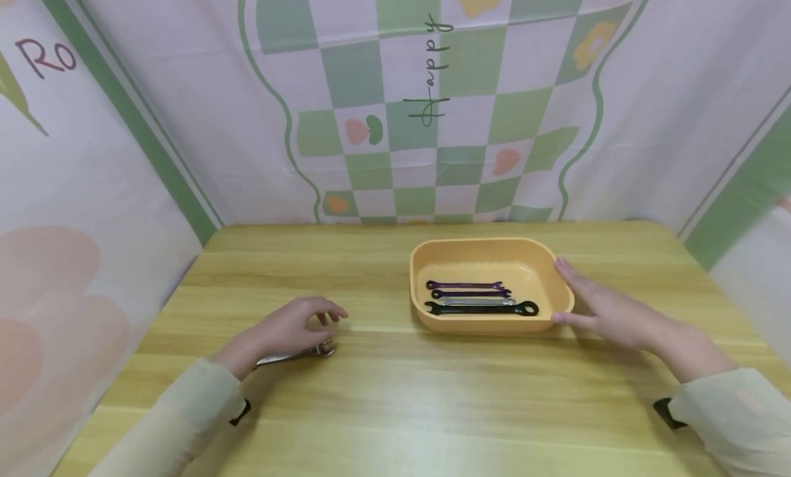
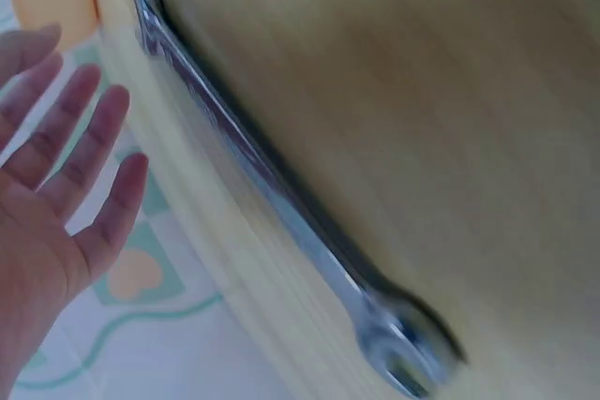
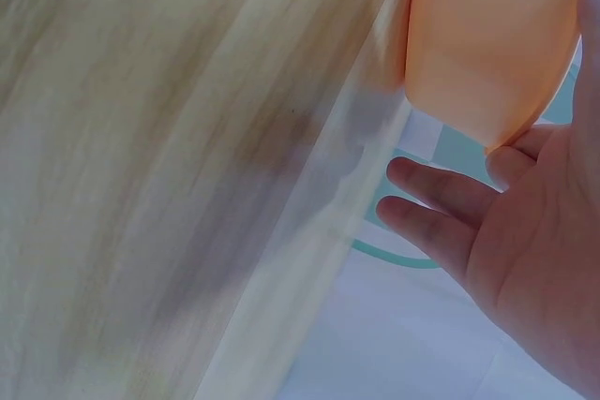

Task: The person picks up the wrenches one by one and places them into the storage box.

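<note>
My left hand (image 1: 295, 327) hovers over the table at the left, its fingers loosely bent with nothing held. Below it lies a silver wrench (image 1: 285, 357), partly hidden by the hand in the head view; the left wrist view shows its whole length (image 2: 248, 152), slightly blurred, apart from the fingers. A yellow-orange plastic basket (image 1: 488, 324) stands right of centre. Inside, side by side, lie two purple wrenches (image 1: 466, 285), a silver wrench (image 1: 478, 302) and a black wrench (image 1: 485, 309). My right hand (image 1: 618, 316) rests against the basket's right end, thumb and fingers spread along its rim.
The wooden table (image 1: 395, 408) reaches to a patterned cloth (image 1: 408, 168) hanging behind it. More cloth hangs at the left and right sides. Bare wood lies between the left hand and the basket.
</note>
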### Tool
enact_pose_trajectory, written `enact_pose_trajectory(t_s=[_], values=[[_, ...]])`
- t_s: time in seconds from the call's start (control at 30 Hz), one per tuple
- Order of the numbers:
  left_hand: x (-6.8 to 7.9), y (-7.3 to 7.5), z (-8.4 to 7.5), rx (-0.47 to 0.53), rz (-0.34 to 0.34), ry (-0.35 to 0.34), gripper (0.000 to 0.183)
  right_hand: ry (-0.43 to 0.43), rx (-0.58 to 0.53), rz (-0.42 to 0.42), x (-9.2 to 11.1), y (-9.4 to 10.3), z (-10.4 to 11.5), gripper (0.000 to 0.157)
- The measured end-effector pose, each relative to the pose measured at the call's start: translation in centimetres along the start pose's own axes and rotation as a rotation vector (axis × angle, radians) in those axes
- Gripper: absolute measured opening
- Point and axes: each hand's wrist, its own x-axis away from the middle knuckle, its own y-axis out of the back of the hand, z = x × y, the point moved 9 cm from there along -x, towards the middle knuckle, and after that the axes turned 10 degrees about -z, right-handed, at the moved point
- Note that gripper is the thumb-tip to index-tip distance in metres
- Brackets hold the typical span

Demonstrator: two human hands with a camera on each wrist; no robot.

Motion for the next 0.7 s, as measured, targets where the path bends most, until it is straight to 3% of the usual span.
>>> enact_pose_trajectory(t_s=[0.4,0.7], values=[[1.8,1.3,2.2,-0.021,0.038,0.01,0.039,-0.004,-0.01,0.001,0.0,0.1,-0.1,0.099],[2.9,0.9,3.2,-0.021,0.078,0.038,0.043,0.0,-0.016,-0.012,0.0,0.1,0.1,0.1]])
